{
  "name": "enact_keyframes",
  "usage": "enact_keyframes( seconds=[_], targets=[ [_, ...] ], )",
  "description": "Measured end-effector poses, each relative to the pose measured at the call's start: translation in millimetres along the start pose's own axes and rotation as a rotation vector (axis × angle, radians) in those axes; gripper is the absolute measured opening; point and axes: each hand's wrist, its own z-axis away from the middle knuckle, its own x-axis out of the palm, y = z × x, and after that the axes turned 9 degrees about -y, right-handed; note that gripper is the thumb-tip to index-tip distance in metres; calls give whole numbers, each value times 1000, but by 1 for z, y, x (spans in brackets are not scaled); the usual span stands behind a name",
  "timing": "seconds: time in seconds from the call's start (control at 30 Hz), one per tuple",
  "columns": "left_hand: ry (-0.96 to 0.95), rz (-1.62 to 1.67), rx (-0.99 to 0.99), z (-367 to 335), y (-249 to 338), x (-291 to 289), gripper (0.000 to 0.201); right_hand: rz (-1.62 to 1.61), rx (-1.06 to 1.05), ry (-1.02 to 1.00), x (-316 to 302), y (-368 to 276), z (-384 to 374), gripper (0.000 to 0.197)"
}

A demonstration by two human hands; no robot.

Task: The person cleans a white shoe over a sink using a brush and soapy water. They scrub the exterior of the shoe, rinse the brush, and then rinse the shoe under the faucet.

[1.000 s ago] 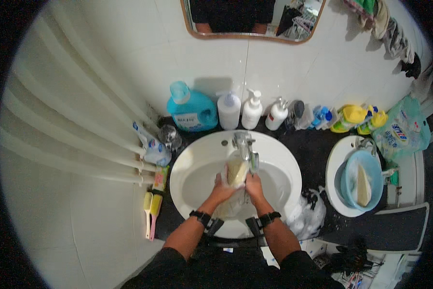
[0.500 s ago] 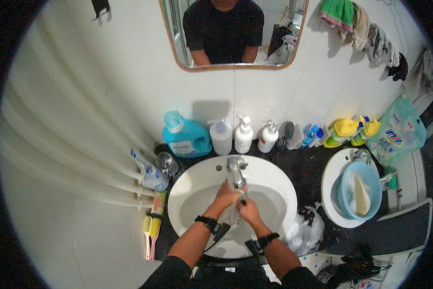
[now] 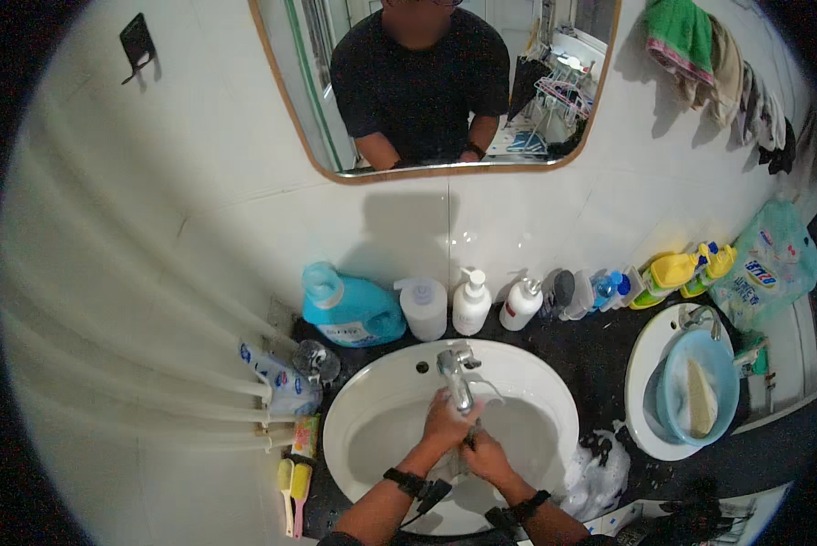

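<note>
Both my hands are close together over the white oval washbasin [image 3: 358, 446], under the chrome faucet [image 3: 454, 378]. My left hand [image 3: 447, 423] is right below the spout, its fingers curled and partly hidden. Against it, on the right, my right hand [image 3: 489, 457] is closed around something small and dark, too blurred to name. A pale, curved streak shows beside the spout; I cannot tell whether it is water or part of the held thing. Black bands with small devices circle both wrists.
Behind the basin stand a blue detergent jug [image 3: 349, 309] and white pump bottles [image 3: 471, 302]. Two brushes [image 3: 299, 496] lie at the left. Foamy suds [image 3: 600, 478] sit on the black counter to the right. Beyond is a smaller basin [image 3: 640, 400] with a blue bowl [image 3: 670, 396].
The view has tilted up, so more mirror shows and the basin sits lower. My hands stay together under the faucet, the left still beneath the spout.
</note>
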Motion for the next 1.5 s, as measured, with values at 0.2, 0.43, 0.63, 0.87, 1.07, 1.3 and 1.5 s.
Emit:
enact_keyframes(
  seconds=[0.2, 0.43, 0.63, 0.87, 1.07, 1.3, 1.5],
  targets=[
    [-44, 7, -34, 5, -7, -1, 46, -50, -137, 44, 1, 4, -8, 40],
    [-81, 118, -40, 0, -18, 1, 39, -161, -136, 20, -1, 5, -14, 44],
    [-141, 195, -5, 0, -15, -1, 29, -556, -168, 220, 23, 39, -16, 41],
    [-164, 194, 98, -9, -56, 10, 31, -513, -155, 260, 8, 9, -10, 33],
    [-166, 191, 179, -9, -51, 1, 31, -532, -96, 184, -5, -13, -8, 22],
    [-54, 53, 168, -2, -19, -17, 28, -428, -63, 263, -1, -21, -19, 17],
    [-176, 111, 61, 0, -13, -28, 36, -415, -163, 213, 1, -21, -24, 25]
  ],
)
